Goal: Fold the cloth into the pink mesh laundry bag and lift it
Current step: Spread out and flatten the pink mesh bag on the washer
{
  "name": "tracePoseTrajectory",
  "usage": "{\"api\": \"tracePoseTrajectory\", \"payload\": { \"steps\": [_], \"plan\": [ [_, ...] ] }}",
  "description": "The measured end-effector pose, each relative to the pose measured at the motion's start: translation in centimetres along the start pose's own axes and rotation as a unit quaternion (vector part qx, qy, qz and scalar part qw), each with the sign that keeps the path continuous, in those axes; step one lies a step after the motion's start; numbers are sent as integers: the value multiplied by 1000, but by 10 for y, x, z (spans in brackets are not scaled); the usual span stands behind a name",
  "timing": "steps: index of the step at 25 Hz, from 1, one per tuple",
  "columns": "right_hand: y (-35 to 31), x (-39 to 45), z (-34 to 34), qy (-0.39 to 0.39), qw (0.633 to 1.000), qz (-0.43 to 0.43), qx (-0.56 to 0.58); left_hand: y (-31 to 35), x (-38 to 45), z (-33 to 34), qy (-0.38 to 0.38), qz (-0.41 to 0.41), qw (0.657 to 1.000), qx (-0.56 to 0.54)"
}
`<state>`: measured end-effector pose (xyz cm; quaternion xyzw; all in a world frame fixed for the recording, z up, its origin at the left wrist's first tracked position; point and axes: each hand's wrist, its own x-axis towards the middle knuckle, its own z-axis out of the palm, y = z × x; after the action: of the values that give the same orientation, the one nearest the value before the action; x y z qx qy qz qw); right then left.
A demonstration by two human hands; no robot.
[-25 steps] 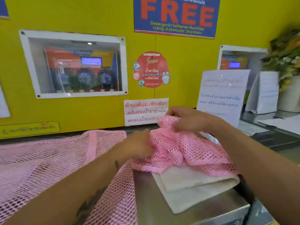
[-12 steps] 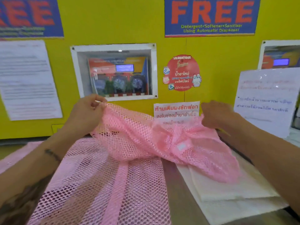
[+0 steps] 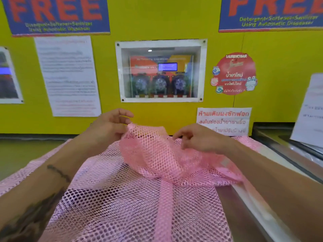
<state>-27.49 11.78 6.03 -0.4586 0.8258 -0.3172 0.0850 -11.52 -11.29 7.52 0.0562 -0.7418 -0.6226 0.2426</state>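
The pink mesh laundry bag [image 3: 132,203] lies spread over the metal counter, with a solid pink strip running down its middle. Its far edge is bunched and raised. My left hand [image 3: 106,128] pinches that raised edge at the upper left. My right hand [image 3: 197,138] rests on the bunched mesh to the right, fingers curled into it. The white folded cloth is out of sight, hidden behind my right forearm or under the mesh.
A yellow wall [image 3: 157,23] stands close behind the counter, with a recessed dispenser window [image 3: 160,70], paper notices [image 3: 68,75] and a red round sticker [image 3: 233,73]. The steel counter edge [image 3: 248,206] runs along the right. A white sign [image 3: 309,110] stands at far right.
The view has swung left. My hands have drawn the bunched mesh leftward over the bag, and the white folded cloth seen earlier at the right is no longer visible.
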Motion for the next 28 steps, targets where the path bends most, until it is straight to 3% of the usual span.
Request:
{"api": "tracePoseTrajectory", "payload": {
  "steps": [1,3,4,6,9,11,13,15,16,18,20,22,24,26,28],
  "plan": [
    [-5,-5,-9,-1,999,-15,28,2,-3,-6,-37,-27,999,-24],
    [-20,-20,-30,-104,989,-26,100,8,-13,-17,-144,-117,982,-33],
    [-26,-25,-37,-153,981,-14,119,10,-19,-21,-194,-171,966,2],
    [-26,-24,-42,-134,991,0,-1,14,-33,-17,-271,-233,919,169],
    [-17,-14,-17,-116,957,44,-260,14,-43,5,-295,-195,816,458],
    [-7,-9,-1,-130,947,36,-292,9,-47,17,-316,-118,782,524],
    [-2,-13,-2,-101,953,-15,-284,9,-54,23,-323,-79,804,492],
    [-6,-22,-19,-95,965,-44,-239,14,-61,17,-324,-90,835,435],
    [-9,-30,-30,-131,972,-44,-188,18,-64,12,-331,-105,843,411],
    [-19,-50,-52,-286,956,-9,-69,23,-67,4,-323,-148,840,410],
    [-20,-60,-68,-351,935,22,41,18,-63,1,-235,-146,832,480],
    [-16,-56,-72,-294,950,58,86,13,-57,12,-154,-100,836,517],
    [-10,-50,-64,-212,974,75,-14,11,-56,28,-153,-54,848,505],
    [-10,-49,-52,-202,955,87,-199,9,-58,42,-206,-47,855,473],
    [-10,-53,-42,-211,931,114,-275,9,-66,52,-289,-67,842,451]
  ]
}}
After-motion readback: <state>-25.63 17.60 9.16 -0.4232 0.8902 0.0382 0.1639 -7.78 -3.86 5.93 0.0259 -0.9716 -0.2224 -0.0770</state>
